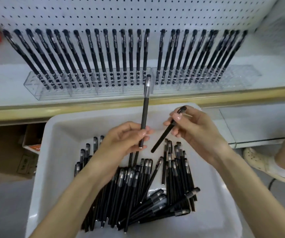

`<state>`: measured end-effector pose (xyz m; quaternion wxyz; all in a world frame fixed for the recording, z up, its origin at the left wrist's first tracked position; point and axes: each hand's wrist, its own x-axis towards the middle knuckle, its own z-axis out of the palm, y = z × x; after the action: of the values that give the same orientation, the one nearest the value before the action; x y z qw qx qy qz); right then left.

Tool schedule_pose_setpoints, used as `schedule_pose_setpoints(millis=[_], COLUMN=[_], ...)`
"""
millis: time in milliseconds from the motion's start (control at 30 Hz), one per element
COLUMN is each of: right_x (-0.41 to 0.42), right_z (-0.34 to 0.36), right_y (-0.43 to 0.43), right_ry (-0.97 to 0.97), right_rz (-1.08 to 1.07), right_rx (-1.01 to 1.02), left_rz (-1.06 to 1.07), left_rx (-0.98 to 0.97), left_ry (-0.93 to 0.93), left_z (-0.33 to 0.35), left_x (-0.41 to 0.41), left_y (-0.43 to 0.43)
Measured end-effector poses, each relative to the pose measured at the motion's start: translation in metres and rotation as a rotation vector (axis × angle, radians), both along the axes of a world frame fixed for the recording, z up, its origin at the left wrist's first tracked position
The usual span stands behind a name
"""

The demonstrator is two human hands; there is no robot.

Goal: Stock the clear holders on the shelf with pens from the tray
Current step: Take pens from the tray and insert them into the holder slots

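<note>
the left hand pinched the upright pen low, pointing to twelve o'clock, the right hand the slanted pen near its cap; both seemed light, stiff, slick.

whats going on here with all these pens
A person is stocking pens. The left hand holds one pen upright, cap up, and the right hand holds a second pen at a tilt, both above the white tray, which has a heap of black pens in it. On the shelf, the clear holders already carry a long row of pens leaning on the pegboard. The far right end looks unfilled.
</note>
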<state>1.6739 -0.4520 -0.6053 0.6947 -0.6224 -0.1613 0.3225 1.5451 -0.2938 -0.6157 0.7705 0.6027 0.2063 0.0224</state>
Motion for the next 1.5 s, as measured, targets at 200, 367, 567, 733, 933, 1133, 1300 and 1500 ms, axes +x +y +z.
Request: schedule_pose_setpoints(millis=[200,367,567,733,933,1133,1300,1500], right_x=[0.067,0.131,0.185,0.211,0.222,0.223,0.226,0.235], right_z=[0.059,0.101,0.114,0.118,0.101,0.090,0.086,0.086], right_y=[-0.046,-0.080,-0.086,-0.083,-0.079,-0.076,-0.069,-0.066], right_ry=[-0.261,-0.437,-0.622,-0.703,-0.685,-0.683,-0.721,-0.699], right_rz=[-0.290,-0.480,-0.530,-0.457,-0.377,-0.257,-0.152,-0.143], right_rx=[0.014,0.082,-0.040,-0.160,-0.303,-0.436,-0.544,-0.539], left_rz=[-0.056,-0.111,-0.131,-0.214,-0.224,-0.206,-0.225,-0.198], left_rx=[0.154,0.331,0.436,0.527,0.558,0.504,0.502,0.495], left_ry=[-0.083,-0.154,-0.124,-0.126,-0.134,-0.156,-0.174,-0.155], left_z=[0.038,0.061,0.072,0.075,0.074,0.075,0.078,0.077], left_x=[0.055,0.096,0.126,0.136,0.134,0.128,0.125,0.123], left_y=[-0.018,-0.025,-0.030,-0.027,-0.023,-0.023,-0.019,-0.013])
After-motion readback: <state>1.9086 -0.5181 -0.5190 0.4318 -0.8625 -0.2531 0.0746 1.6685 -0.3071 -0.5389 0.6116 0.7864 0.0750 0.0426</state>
